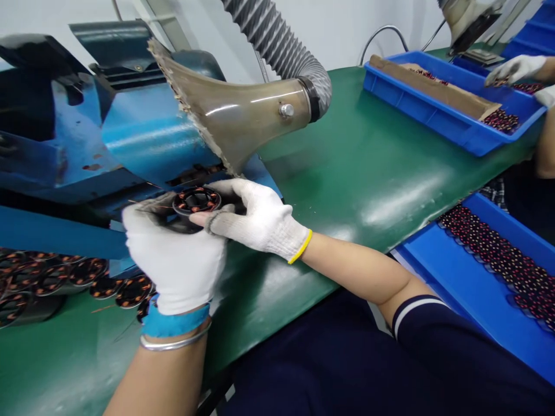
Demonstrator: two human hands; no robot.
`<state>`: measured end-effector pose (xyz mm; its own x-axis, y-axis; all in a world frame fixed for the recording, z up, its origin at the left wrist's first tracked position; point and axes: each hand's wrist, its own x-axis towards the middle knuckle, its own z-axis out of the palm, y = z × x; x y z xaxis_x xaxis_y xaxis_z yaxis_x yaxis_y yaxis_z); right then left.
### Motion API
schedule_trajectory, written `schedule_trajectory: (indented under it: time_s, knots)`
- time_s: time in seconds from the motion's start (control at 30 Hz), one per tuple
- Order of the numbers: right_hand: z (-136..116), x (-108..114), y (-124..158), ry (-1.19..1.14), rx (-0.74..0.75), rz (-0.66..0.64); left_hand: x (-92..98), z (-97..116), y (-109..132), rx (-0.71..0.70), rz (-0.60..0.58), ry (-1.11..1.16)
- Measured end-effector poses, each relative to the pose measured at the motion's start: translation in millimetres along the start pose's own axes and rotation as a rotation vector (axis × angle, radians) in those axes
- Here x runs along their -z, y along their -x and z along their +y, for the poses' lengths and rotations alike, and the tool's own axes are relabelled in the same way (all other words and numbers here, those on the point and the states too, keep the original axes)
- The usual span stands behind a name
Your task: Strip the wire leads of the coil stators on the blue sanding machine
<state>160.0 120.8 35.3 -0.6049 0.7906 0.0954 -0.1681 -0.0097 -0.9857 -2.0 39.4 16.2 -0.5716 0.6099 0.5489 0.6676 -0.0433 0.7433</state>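
Observation:
A round black motor stator [197, 200] wound with copper coils is held between my two gloved hands, close under the mouth of a translucent suction hood [243, 115]. My left hand [173, 248], in a white glove with a blue cuff, grips it from the left and below. Fingers of my right hand [260, 216], in a white glove with a yellow hem, close on its right edge; a bare fingertip touches the front rim. Thin copper wire ends stick out to the left. Behind the stator stands a blue machine [160, 136], its working part mostly hidden.
Several more wound stators [52, 277] lie stacked on the green table [329, 173] at left. A grey corrugated hose [277, 34] runs up from the hood. Blue trays [437, 110] of small parts stand at right, one lower [451, 277]. A co-worker's gloved hand [515, 69] reaches into the upper tray.

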Motion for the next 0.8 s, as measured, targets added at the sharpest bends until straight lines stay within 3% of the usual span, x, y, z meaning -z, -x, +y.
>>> schedule_trajectory:
  time_s: [0.23, 0.43, 0.6, 0.8]
  knots:
    - [17, -5, -27, 0.001, 0.000, 0.056, 0.7, 14, -11, 0.014, 0.005, -0.049]
    - [9, 5, -14, 0.029, 0.069, 0.070, 0.9, 27, -14, 0.025, -0.017, -0.071]
    - [-1, 10, 2, 0.028, 0.165, -0.003, -1.8, 28, -14, 0.033, 0.002, -0.055]
    - [-7, 9, 2, 0.063, 0.112, -0.008, -6.6, 23, -14, 0.011, 0.015, -0.014]
